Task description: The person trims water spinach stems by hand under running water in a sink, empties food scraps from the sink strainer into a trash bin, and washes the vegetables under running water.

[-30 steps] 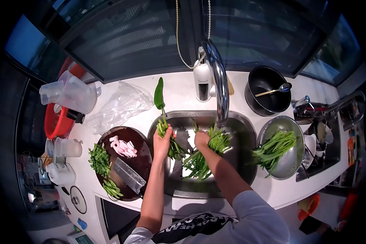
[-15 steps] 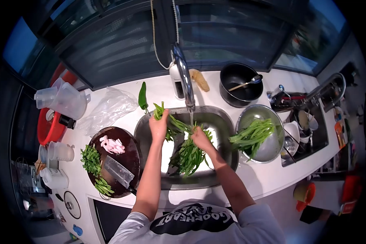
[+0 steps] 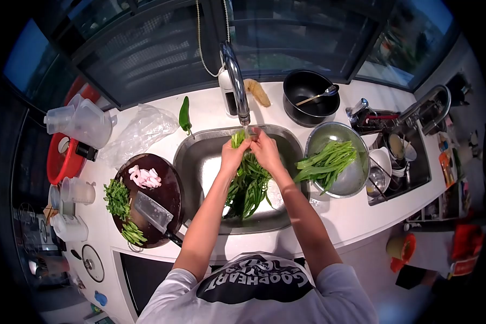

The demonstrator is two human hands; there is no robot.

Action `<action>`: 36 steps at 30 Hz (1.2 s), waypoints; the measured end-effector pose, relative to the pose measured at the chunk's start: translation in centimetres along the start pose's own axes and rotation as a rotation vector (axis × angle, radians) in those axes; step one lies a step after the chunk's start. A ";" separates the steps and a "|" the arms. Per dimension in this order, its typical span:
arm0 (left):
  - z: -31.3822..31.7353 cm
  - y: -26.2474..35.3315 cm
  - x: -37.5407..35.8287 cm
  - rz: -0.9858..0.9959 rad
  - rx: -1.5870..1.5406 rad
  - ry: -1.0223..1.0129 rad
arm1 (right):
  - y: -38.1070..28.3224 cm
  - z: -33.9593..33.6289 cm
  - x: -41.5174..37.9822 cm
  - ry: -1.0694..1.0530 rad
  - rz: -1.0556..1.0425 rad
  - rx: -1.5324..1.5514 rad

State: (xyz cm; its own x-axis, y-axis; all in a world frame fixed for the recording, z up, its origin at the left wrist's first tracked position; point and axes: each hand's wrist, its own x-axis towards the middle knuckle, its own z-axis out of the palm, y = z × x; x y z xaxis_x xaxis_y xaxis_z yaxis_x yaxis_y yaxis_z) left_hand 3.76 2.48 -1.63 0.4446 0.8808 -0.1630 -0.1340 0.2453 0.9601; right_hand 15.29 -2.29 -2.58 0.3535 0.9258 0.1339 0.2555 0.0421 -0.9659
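Note:
Long leafy greens (image 3: pixel 248 189) hang in a bunch into the steel sink (image 3: pixel 193 162), under the tap (image 3: pixel 235 81) with water running from it. My left hand (image 3: pixel 234 155) is closed around their stem ends. Right beside it, under the spout, my right hand (image 3: pixel 266 151) has its fingers bent in on the same bunch; the stems between its fingertips are partly hidden. To the right of the sink, a steel colander bowl (image 3: pixel 358 173) holds more long green leaves (image 3: pixel 329 164).
Left of the sink, a round dark cutting board (image 3: pixel 170 200) carries a cleaver (image 3: pixel 152 211), pale pink meat pieces (image 3: pixel 144 176) and chopped greens (image 3: pixel 117 200). Behind lie a green chili pepper (image 3: pixel 184 115), a ginger root (image 3: pixel 258 93) and a black pot (image 3: pixel 310 97). Dishes fill a second sink (image 3: pixel 416 173).
My left hand has moved right and my right hand up, so both now meet under the tap. The greens are gathered into one hanging bunch. The view has shifted slightly.

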 end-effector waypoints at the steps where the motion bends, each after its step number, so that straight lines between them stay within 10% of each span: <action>1: 0.0 -0.1 0.2 -0.005 -0.026 -0.008 | 0.1 0.0 0.0 -0.006 0.036 0.017; 8: -3.5 0.6 1.7 -0.027 -0.031 0.154 | 9.3 0.1 -3.2 -0.079 0.158 0.133; 11: -6.0 1.5 1.8 -0.078 -0.113 0.197 | 16.1 -0.7 -5.1 0.179 0.359 -0.532; 15: -8.4 0.3 1.6 -0.128 0.165 0.167 | 21.4 0.4 -6.7 0.167 1.014 -0.048; 17: -8.8 -1.6 1.4 -0.142 0.221 0.226 | 19.2 4.1 -5.5 0.247 1.204 -0.520; 24: -9.5 -6.0 -0.4 -0.225 0.128 0.281 | 15.3 11.7 -2.8 0.274 1.067 -0.793; 36: -6.1 -9.7 -0.6 -0.414 0.103 0.149 | 16.8 4.9 -5.8 -0.020 0.374 0.332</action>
State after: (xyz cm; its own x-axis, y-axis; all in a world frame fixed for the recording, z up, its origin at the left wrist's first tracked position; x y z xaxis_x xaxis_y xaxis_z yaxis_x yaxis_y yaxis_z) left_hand -0.56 2.07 -12.22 0.3088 0.7673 -0.5621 0.1209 0.5545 0.8233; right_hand 13.16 -5.13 -20.69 0.3476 0.9073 -0.2366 -0.1870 -0.1802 -0.9657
